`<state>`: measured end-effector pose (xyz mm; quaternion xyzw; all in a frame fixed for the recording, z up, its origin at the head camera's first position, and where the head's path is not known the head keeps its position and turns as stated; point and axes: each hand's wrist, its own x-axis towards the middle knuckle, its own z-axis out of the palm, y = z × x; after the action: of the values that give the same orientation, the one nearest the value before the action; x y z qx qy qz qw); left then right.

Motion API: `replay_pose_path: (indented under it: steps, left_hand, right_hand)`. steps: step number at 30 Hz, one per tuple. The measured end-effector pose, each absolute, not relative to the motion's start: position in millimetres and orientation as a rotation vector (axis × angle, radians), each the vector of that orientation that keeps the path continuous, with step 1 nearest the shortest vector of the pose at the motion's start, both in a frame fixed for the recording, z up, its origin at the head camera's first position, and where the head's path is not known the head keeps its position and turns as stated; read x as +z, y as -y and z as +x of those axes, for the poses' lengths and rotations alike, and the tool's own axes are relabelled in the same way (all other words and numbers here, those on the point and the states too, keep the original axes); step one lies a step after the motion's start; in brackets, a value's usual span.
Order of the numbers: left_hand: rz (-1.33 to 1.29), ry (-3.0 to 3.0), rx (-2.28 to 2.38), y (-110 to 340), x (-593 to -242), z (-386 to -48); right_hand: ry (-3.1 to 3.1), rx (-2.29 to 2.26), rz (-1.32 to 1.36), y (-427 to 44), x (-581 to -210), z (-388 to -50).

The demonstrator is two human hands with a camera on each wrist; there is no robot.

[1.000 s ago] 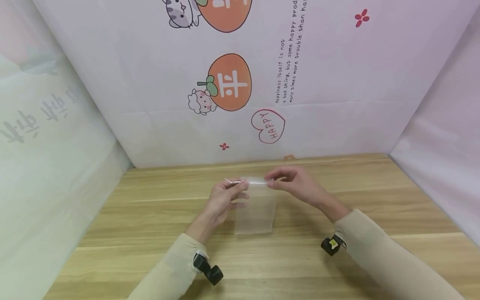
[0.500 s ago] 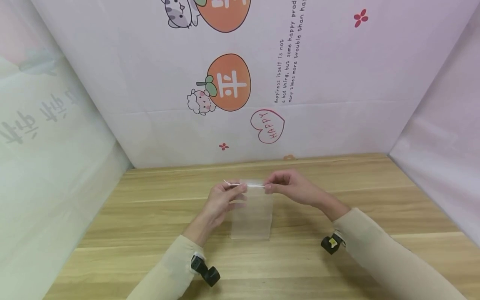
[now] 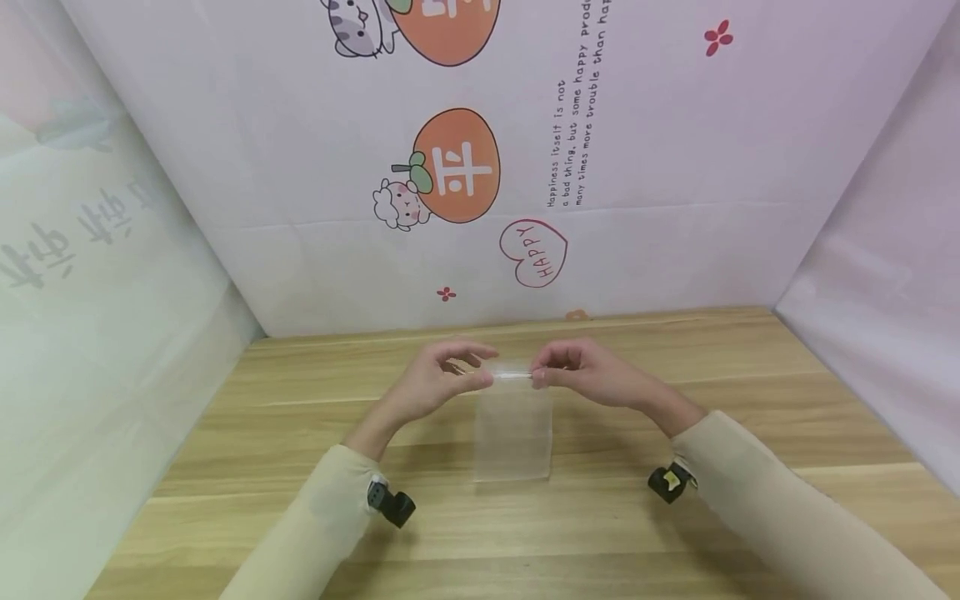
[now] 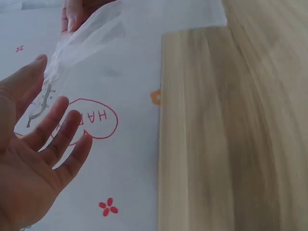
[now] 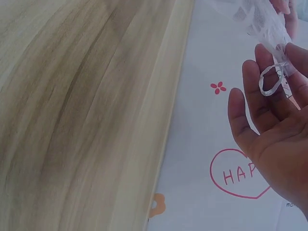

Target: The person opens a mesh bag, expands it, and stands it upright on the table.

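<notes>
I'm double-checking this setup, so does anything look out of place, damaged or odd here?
The printed backdrop looks turned on its side: in the head view, its lettering runs from bottom to top. Otherwise nothing stands out; the bag held between the left hand and right hand shows no visible tear.

The table [image 3: 525,533] has a pale, streaked wood-grain top

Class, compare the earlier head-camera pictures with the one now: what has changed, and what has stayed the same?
The left hand has turned: its outer fingers, earlier below the top edge of the translucent bag, are now raised above it. The left sleeve has shifted forward and left. The bag's lower part has moved slightly right over the last half second. The right hand still pinches the top right end.
</notes>
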<state>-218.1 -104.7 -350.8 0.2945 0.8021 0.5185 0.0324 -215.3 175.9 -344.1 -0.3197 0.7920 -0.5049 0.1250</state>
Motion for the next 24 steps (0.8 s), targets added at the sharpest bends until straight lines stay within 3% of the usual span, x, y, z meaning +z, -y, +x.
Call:
replay_pose_path:
  steps: [7, 24]
  left_hand:
    - [1.085, -2.506, 1.352, 99.4, -345.7, -224.0]
    - [1.13, -2.51, 1.291, 96.4, -345.1, -225.3]
  right_hand:
    - [-2.328, -1.424, -0.992, -175.3, -342.4, -217.6]
    - [-2.398, -1.224, -1.058, -170.2, -343.0, -216.6]
